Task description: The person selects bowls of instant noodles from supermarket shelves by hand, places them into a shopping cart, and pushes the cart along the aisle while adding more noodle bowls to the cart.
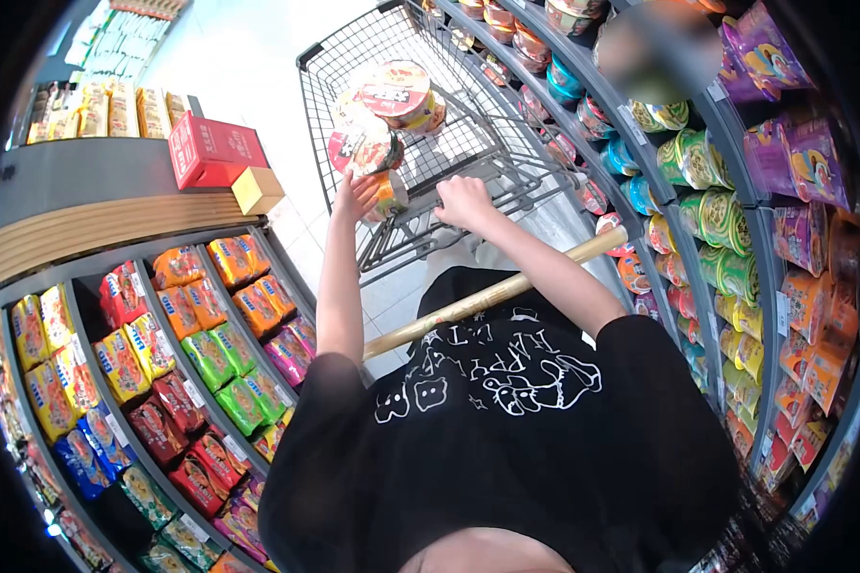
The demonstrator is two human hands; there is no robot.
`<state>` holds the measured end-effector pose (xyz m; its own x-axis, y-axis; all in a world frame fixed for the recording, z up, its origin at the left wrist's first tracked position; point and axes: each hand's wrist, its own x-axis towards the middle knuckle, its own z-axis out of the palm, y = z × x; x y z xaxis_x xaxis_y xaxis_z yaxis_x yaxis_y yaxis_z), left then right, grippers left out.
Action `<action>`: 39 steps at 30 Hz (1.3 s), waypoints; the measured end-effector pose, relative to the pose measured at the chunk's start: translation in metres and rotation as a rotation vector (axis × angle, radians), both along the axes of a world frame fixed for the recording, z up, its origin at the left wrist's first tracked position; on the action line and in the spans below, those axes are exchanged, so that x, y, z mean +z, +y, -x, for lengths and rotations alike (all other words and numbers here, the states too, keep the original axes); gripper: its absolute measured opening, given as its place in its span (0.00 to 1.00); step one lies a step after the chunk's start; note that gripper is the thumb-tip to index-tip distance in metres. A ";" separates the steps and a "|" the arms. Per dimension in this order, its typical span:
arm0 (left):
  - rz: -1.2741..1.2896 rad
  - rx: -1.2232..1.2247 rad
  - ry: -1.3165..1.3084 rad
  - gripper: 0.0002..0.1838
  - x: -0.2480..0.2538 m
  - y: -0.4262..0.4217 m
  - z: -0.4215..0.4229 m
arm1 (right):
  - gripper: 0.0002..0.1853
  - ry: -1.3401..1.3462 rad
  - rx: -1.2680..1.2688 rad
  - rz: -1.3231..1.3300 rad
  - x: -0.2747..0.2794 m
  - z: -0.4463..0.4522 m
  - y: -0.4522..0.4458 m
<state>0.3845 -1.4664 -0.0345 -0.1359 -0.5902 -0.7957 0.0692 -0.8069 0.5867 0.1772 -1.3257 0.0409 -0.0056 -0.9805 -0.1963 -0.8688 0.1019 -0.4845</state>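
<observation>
My left hand (356, 196) is at the near left corner of a black wire shopping cart (305, 105). Its fingers are stretched out against the side of a red and white instant noodle bowl (373, 153). Below that sits a yellow-green noodle bowl (389, 198). Farther into the cart, a larger red and white noodle bowl (397, 91) tops another stack. My right hand (463, 202) is closed over the cart's near edge; whatever its fingers may hold is hidden. A golden bar (487, 298) crosses under my forearms.
Shelves of bagged noodles (225, 353) line the left. On the right, shelves hold green noodle bowls (721, 218) and purple packs (798, 158). A red box (215, 153) and a small yellow box (258, 191) stick out near the cart's left side.
</observation>
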 end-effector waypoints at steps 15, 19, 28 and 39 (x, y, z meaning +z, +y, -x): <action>-0.016 -0.045 -0.382 0.25 -0.065 -0.038 0.018 | 0.12 -0.031 -0.026 -0.063 -0.007 -0.004 -0.001; 0.263 0.212 -0.237 0.16 -0.067 -0.054 0.014 | 0.08 -0.027 -0.024 -0.038 -0.004 -0.003 -0.004; 0.509 0.461 0.007 0.09 -0.020 -0.111 0.015 | 0.12 -0.024 -0.046 -0.092 -0.012 -0.005 -0.006; 0.359 0.270 -0.276 0.11 -0.069 -0.189 0.046 | 0.12 -0.065 -0.049 -0.057 -0.005 -0.001 -0.006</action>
<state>0.3386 -1.6551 -0.1038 0.2452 -0.8173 -0.5214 0.0507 -0.5263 0.8488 0.1783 -1.3319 0.0355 -0.0386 -0.9665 -0.2537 -0.8291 0.1727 -0.5317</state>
